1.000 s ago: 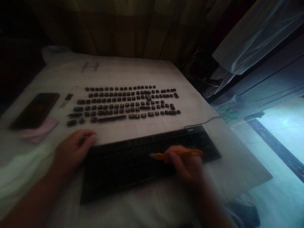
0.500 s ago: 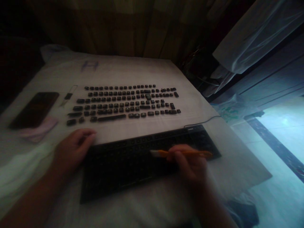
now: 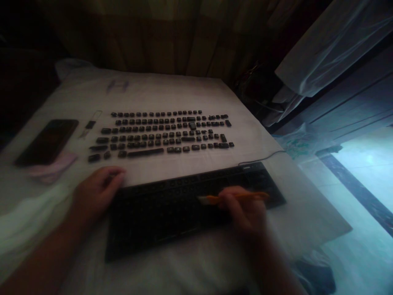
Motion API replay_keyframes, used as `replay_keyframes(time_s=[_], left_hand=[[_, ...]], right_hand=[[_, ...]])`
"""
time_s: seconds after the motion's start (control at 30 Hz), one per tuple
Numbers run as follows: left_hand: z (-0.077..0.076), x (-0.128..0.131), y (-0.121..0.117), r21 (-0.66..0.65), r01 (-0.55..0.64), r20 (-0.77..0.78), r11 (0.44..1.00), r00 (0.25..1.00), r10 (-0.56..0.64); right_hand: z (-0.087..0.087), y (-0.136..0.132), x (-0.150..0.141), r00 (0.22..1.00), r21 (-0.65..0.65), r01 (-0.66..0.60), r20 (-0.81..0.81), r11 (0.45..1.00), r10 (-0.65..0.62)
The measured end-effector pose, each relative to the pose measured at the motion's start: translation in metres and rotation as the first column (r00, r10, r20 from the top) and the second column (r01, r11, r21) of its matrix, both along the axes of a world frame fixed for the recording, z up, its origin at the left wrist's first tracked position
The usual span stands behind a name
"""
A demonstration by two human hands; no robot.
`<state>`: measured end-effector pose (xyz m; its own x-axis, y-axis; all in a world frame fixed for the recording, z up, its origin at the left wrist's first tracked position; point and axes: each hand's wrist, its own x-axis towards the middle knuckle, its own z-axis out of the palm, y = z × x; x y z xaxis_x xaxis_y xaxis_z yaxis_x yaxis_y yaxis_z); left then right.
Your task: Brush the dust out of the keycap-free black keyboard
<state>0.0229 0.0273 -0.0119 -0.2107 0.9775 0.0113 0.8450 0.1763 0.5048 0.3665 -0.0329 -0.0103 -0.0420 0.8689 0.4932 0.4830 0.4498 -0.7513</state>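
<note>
A black keyboard base (image 3: 159, 213) lies in front of me on a white cloth (image 3: 172, 94). My left hand (image 3: 96, 190) rests curled on its upper left corner, gripping that edge. My right hand (image 3: 245, 211) pinches an orange-handled brush (image 3: 233, 197), whose pale tip lies over the right half of the base. Beyond the base, several loose black keycaps (image 3: 162, 133) are laid out in rows on the cloth.
A dark phone (image 3: 47, 141) lies at the left on a pink cloth (image 3: 52, 170). A small clear tool (image 3: 90, 124) sits beside the keycaps. The keyboard cable (image 3: 260, 157) runs right. A floor drop and draped plastic (image 3: 331, 45) lie to the right.
My right hand has shifted the brush slightly back and forth along the right part of the keyboard base. My left hand has stayed in place.
</note>
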Motion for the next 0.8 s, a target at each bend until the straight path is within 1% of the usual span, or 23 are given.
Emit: replay_keyframes(time_s=[0.1,0.2,0.3,0.47,0.57,0.8], left_hand=[[-0.0002,-0.0002,-0.0003,-0.002,-0.002,0.001,1.000,1.000,0.002],[0.0008,0.0007,-0.0002,-0.006,0.000,0.006,1.000,1.000,0.000],[0.0023,0.0015,-0.0001,-0.004,-0.007,0.007,1.000,1.000,0.007],[0.0031,0.0007,-0.0007,0.016,0.018,0.005,1.000,1.000,-0.018],[0.0028,0.0002,-0.0005,-0.006,0.018,0.008,1.000,1.000,-0.018],[0.0057,0.0043,-0.0003,-0.014,-0.012,0.004,1.000,1.000,0.012]], right_hand=[[-0.0011,0.0016,0.0013,0.999,0.010,0.000,0.048,1.000,-0.001],[-0.0019,0.0026,0.0019,0.998,0.011,-0.001,0.061,1.000,0.000],[-0.0019,0.0028,0.0017,0.999,0.004,-0.015,0.048,1.000,0.015],[0.0004,0.0023,0.0000,0.998,-0.069,-0.058,0.030,0.996,0.060],[0.0013,0.0025,-0.0009,0.996,-0.074,-0.088,0.008,0.993,0.088],[0.0021,0.0019,-0.0017,0.994,-0.080,-0.108,-0.019,0.991,0.106]])
